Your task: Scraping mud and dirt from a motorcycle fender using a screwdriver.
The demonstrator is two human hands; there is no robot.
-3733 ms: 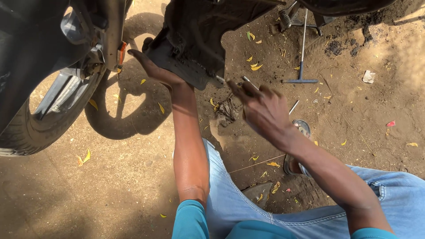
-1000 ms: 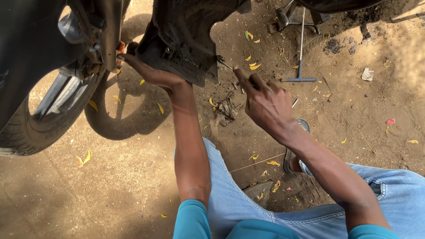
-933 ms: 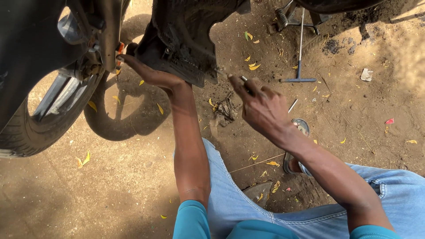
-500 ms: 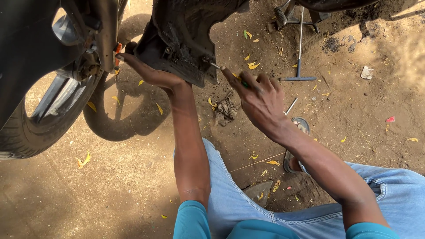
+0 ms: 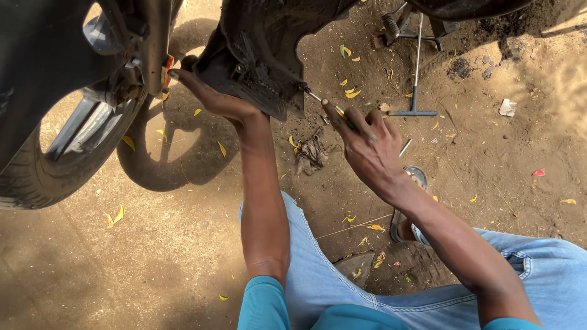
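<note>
Right hand (image 5: 373,150) is now gripping a screwdriver (image 5: 327,105), fingers pinching the green handle, index stretched along the shaft. Since a second ago it has been moving in: the tip is now touching the panel (image 5: 257,55) edge, just ahead of the fingertips. Left hand (image 5: 214,101) is still pressing flat under the panel, fingers spread and pointing at the fork (image 5: 153,55). Tyre (image 5: 43,177) is sitting left of them. T-wrench (image 5: 416,79) is lying beyond the right fingers, rag (image 5: 312,153) below them on the dirt.

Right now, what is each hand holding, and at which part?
The right hand grips a screwdriver by its handle, tip at the black panel. The left hand supports that panel's lower edge.
</note>
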